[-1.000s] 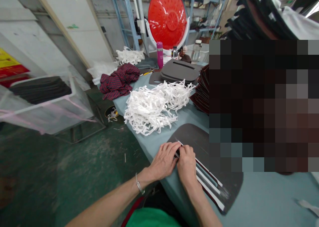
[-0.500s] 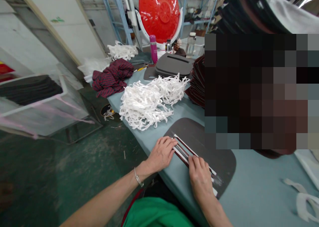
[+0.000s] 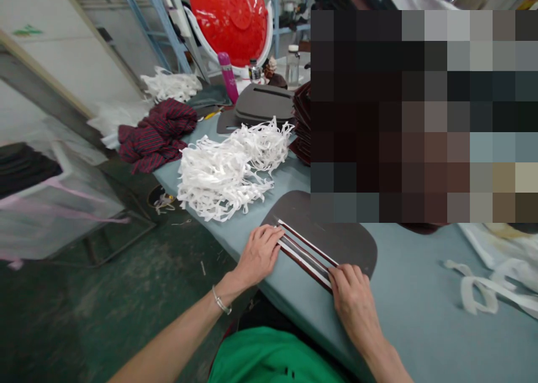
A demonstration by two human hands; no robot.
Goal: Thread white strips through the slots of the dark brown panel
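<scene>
White strips (image 3: 306, 254) lie along the near edge of the dark panel (image 3: 336, 237) on the table (image 3: 412, 299), stretched between my flat, open fingers: left hand (image 3: 258, 254) pressing one end, right hand (image 3: 352, 296) the other, gripping nothing.

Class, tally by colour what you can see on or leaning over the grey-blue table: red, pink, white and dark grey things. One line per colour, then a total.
Red: 1, round cover
Pink: 1, bottle
White: 1, heap of strips
Dark grey: 1, flat panel under left hand and right hand
Total: 4
</scene>
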